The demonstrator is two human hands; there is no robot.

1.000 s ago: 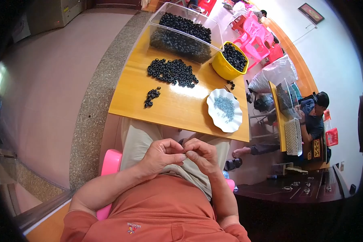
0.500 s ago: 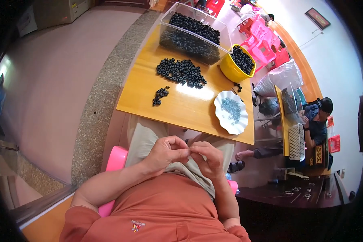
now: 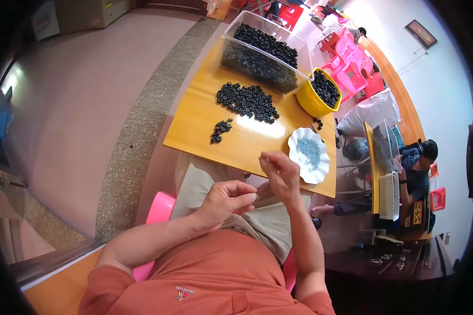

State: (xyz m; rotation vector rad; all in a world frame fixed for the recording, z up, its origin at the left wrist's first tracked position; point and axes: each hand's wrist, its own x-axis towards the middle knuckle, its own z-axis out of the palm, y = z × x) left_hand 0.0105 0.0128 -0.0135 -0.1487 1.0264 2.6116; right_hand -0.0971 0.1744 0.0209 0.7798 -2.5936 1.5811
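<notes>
Glossy wood [image 3: 194, 134] bears a scalloped dish [image 3: 315, 177] of translucent bits [image 3: 308, 151] — both hands [image 3: 227, 202] [image 3: 283, 176] curl, whether on anything I cannot tell.

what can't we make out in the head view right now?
All in the head view:
Left hand: anything pinched is too small, mostly covered by the hand.
Right hand: too small and blurred at the tips to tell if it holds anything.
Yellow tub: lower contents, behind its wall.
Dark table: partly lost in the black rim.

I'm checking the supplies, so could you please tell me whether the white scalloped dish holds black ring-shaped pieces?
No, the white scalloped dish holds tiny, pale blue pieces.
</notes>
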